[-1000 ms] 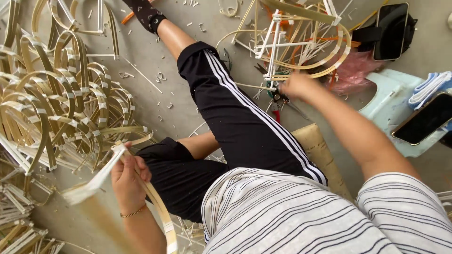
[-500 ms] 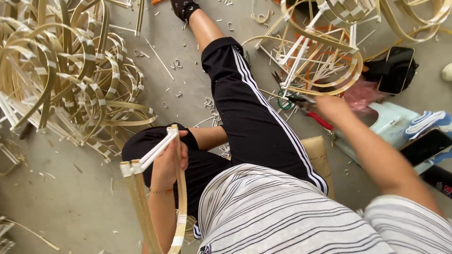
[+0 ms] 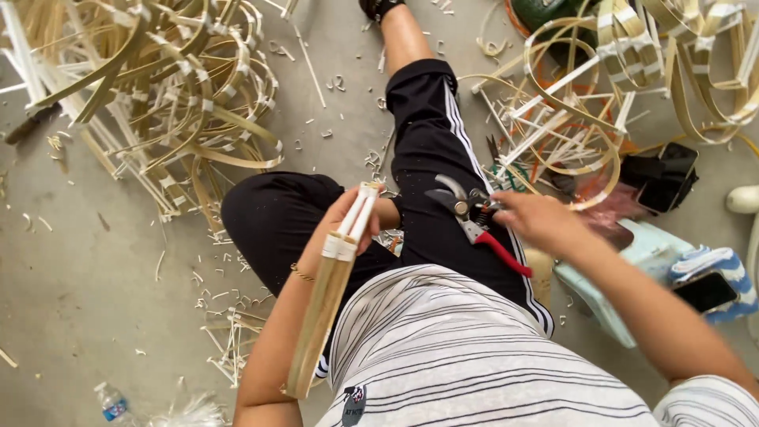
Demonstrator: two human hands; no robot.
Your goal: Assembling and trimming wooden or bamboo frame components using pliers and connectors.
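— So, start at your fingers: your left hand [image 3: 341, 225] is wrapped shut around the bundle of bamboo strips [image 3: 328, 296], thumb over the taped white band near the top. Hold it there, close to the binding, so the strips cannot fan out.

— And the other hand?

— Your right hand [image 3: 538, 221] has its fingers closed on the pruning shears [image 3: 466, 213], up by the pivot; the red handles trail back toward your striped shirt [image 3: 443, 356]. The curved blades point left, toward the bundle but well apart from it. I cannot tell whether the blades stand open. I'd judge you want the grip lower, on the red handles, before any cut (near the pivot you get little leverage).

— Where does the bundle sit?

— It runs upright-ish along your left forearm, white tips above your thumb, over your black trousers [image 3: 427, 158]. Keep the tips level and your thumb below the band, clear of the blades.

— What's around me?

— Cut scraps on the concrete floor [image 3: 95, 300], a heap of bent bamboo hoops [image 3: 158, 95] to your left, more taped frames [image 3: 569, 111] to your right, a phone [image 3: 708, 291] on a pale stool. Mind the offcuts near your bare leg
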